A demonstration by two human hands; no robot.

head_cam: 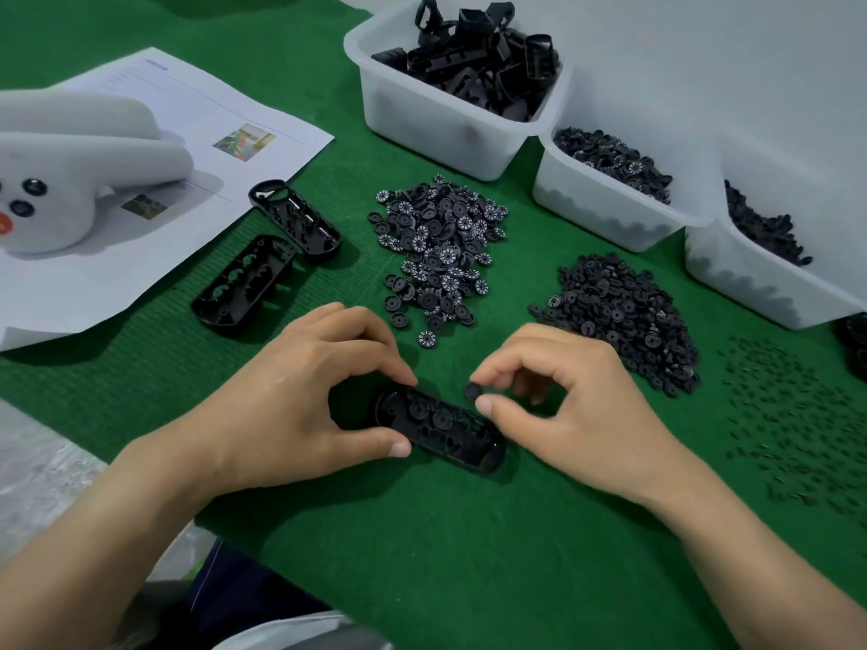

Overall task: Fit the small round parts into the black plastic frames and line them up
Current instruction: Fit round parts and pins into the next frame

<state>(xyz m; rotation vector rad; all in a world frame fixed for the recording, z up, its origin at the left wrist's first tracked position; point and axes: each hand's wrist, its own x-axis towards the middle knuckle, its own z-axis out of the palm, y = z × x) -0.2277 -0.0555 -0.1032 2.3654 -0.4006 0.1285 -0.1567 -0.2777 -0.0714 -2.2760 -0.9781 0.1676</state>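
The left hand curls over one end of a black frame, with thumb and fingers closed on its edges to pin it down. The right hand hovers at the frame's other end, its thumb and first finger pinched on a small round part just above the frame. The frame lies flat on the worktop, close to the person, and two round parts already sit in it.

The worktop is covered in green felt, with a pale wall behind.

Farther back lie two more frames, a pile of number wheels (white digits on the rims), a pile of plain discs and scattered tiny pins. Three white tubs hold more black parts. At the left sits a white plush toy on printed paper.
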